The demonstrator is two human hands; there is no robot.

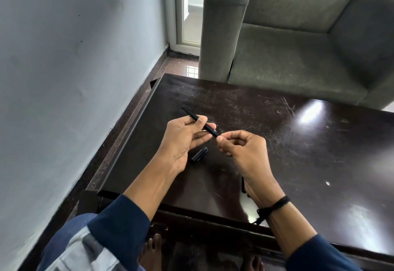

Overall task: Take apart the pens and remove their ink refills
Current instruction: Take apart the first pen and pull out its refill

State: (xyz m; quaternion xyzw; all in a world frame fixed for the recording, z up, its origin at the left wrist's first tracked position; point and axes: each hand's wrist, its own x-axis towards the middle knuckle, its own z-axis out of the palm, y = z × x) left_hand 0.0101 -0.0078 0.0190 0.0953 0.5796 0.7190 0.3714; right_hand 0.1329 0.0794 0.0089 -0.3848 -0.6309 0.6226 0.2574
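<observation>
My left hand [183,140] grips a slim black pen barrel [190,114] above the dark table, its back end pointing up and left. My right hand [241,149] pinches the pen's tip end [215,134] between thumb and forefinger. A black pen cap [199,154] with a blue clip lies on the table between and below my hands. Another dark pen part [243,185] lies near my right wrist, mostly hidden by it.
The dark glossy wooden table [298,142] is scratched and shows window glare at the right. A grey armchair [298,36] stands right behind it. A pale wall [74,68] runs along the left. My bare feet show under the table's front edge.
</observation>
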